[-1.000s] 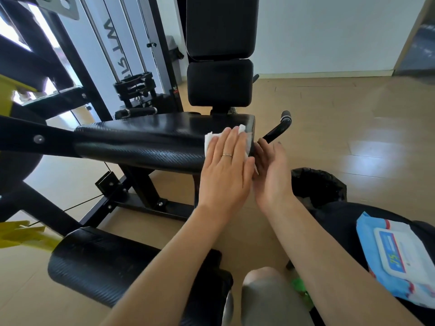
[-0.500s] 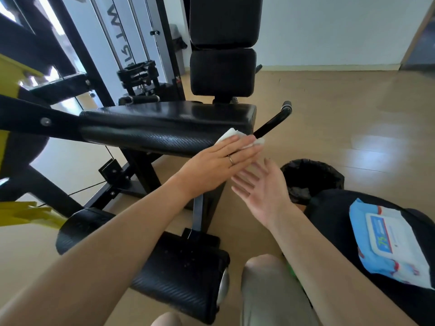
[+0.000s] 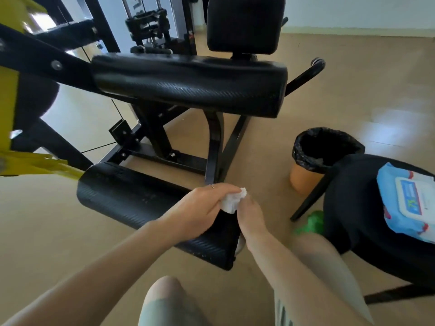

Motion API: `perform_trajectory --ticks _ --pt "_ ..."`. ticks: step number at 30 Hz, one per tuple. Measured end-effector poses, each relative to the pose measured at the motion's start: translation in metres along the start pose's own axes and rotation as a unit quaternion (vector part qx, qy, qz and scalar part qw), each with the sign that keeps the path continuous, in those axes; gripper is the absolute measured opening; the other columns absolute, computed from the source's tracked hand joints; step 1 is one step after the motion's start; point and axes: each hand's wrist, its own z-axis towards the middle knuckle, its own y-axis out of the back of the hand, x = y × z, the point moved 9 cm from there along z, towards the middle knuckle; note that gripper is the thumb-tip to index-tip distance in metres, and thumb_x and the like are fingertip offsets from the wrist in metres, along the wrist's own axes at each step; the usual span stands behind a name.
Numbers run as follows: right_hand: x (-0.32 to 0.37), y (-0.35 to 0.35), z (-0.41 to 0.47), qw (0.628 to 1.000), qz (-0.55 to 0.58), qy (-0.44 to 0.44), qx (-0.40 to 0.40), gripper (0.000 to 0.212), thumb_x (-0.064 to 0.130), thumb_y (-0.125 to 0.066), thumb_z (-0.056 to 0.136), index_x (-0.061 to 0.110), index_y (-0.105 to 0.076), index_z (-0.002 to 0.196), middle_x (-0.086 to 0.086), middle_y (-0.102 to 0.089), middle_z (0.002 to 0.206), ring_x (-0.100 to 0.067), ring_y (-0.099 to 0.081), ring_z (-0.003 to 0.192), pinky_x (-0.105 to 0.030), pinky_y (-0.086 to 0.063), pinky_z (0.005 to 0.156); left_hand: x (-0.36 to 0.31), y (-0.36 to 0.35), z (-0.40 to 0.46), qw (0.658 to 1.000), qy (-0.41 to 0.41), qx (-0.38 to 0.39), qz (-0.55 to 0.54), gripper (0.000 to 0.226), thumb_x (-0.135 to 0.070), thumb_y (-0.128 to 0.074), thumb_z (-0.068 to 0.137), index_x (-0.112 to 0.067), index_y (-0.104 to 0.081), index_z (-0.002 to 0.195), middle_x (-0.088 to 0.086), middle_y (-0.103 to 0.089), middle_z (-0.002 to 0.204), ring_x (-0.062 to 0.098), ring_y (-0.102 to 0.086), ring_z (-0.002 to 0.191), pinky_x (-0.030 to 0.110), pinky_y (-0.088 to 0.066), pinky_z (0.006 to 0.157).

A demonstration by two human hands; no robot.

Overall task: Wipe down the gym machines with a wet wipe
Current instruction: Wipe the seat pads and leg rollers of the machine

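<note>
Both hands meet at 6 o'clock of the upper pad (image 3: 188,88), over the right end of the lower roller pad (image 3: 146,208). The left hand (image 3: 197,208) grips a crumpled white wet wipe (image 3: 231,201), its fingers curled over the top of it. The right hand (image 3: 249,214) pinches the same wipe from the 3 o'clock side. At 2 o'clock of the hands stands a bin (image 3: 322,154) with a black liner. At 3 o'clock, a blue wipes pack (image 3: 407,203) lies on a black stool (image 3: 357,208).
</note>
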Motion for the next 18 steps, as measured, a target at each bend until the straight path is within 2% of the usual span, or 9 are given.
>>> perform_trajectory --ticks 2,3,4,6,8,13,16,18 --pt "-0.015 -0.009 -0.011 1.000 0.008 -0.012 0.002 0.039 0.034 -0.036 0.108 0.009 -0.067 0.107 -0.011 -0.069 0.106 -0.030 -0.065 0.104 -0.042 -0.049 0.093 0.005 -0.023 -0.018 0.998 0.019 0.044 0.043 0.050 -0.017 -0.035 0.108 -0.038 -0.035 0.154 -0.013 -0.046 0.150 0.002 -0.048 0.128 0.014 -0.036 0.108" --pt "-0.022 -0.008 -0.012 0.999 0.039 -0.012 -0.011 0.041 0.037 -0.036 0.107 0.012 -0.067 0.098 -0.008 -0.069 0.097 -0.026 -0.066 0.097 -0.042 -0.049 0.089 0.006 -0.032 -0.025 0.997 0.015 0.050 0.062 0.050 -0.022 -0.034 0.109 -0.037 -0.030 0.156 -0.014 -0.040 0.154 0.001 -0.043 0.133 0.011 -0.029 0.110" --pt "-0.026 -0.008 -0.013 0.996 0.077 -0.023 -0.027 0.040 0.038 -0.037 0.106 0.013 -0.066 0.094 -0.004 -0.069 0.093 -0.022 -0.066 0.093 -0.041 -0.050 0.087 0.004 -0.040 -0.032 0.995 -0.001 0.043 0.085 0.049 -0.029 -0.031 0.109 -0.035 -0.026 0.158 -0.016 -0.033 0.159 -0.001 -0.032 0.142 0.011 -0.018 0.116" --pt "-0.023 -0.008 -0.015 0.993 0.106 -0.018 -0.039 0.038 0.037 -0.039 0.105 0.016 -0.066 0.090 0.000 -0.068 0.090 -0.014 -0.064 0.089 -0.035 -0.050 0.081 0.003 -0.052 -0.041 0.991 -0.026 0.025 0.131 0.054 -0.043 -0.021 0.108 -0.030 -0.022 0.161 -0.016 -0.021 0.165 -0.003 -0.008 0.152 0.020 -0.001 0.125" --pt "-0.024 -0.008 -0.014 0.994 0.093 -0.004 -0.049 0.037 0.037 -0.037 0.106 0.022 -0.064 0.085 0.005 -0.067 0.089 -0.011 -0.063 0.088 -0.032 -0.047 0.078 0.009 -0.058 -0.043 0.988 -0.028 0.003 0.149 0.056 -0.045 -0.014 0.108 -0.028 -0.025 0.160 -0.014 -0.022 0.166 -0.001 -0.006 0.153 0.030 -0.003 0.127" --pt "-0.027 -0.005 -0.014 0.993 0.062 0.008 -0.095 0.048 0.046 -0.030 0.106 0.025 -0.072 0.097 0.002 -0.069 0.099 -0.018 -0.064 0.095 -0.045 -0.050 0.097 0.034 -0.052 -0.047 0.981 -0.024 -0.027 0.192 0.054 -0.041 -0.017 0.108 -0.027 -0.029 0.159 -0.011 -0.030 0.164 0.004 -0.015 0.153 0.031 -0.006 0.127" --pt "-0.027 -0.003 -0.013 0.993 0.049 0.016 -0.107 0.049 0.042 -0.028 0.109 0.023 -0.072 0.105 0.016 -0.057 0.094 -0.002 -0.051 0.086 -0.035 -0.039 0.093 0.079 -0.023 -0.061 0.978 0.027 -0.052 0.198 0.054 -0.041 -0.019 0.106 -0.027 -0.029 0.158 -0.009 -0.030 0.164 0.004 -0.015 0.153 0.036 -0.012 0.127" --pt "-0.026 -0.002 -0.015 0.993 0.048 0.018 -0.107 0.048 0.039 -0.027 0.110 0.022 -0.071 0.109 0.022 -0.049 0.092 0.001 -0.045 0.083 -0.031 -0.031 0.092 0.116 0.003 -0.073 0.975 0.077 -0.088 0.191 0.055 -0.039 -0.017 0.106 -0.024 -0.031 0.158 -0.006 -0.033 0.163 0.004 -0.017 0.153 0.038 -0.015 0.127"
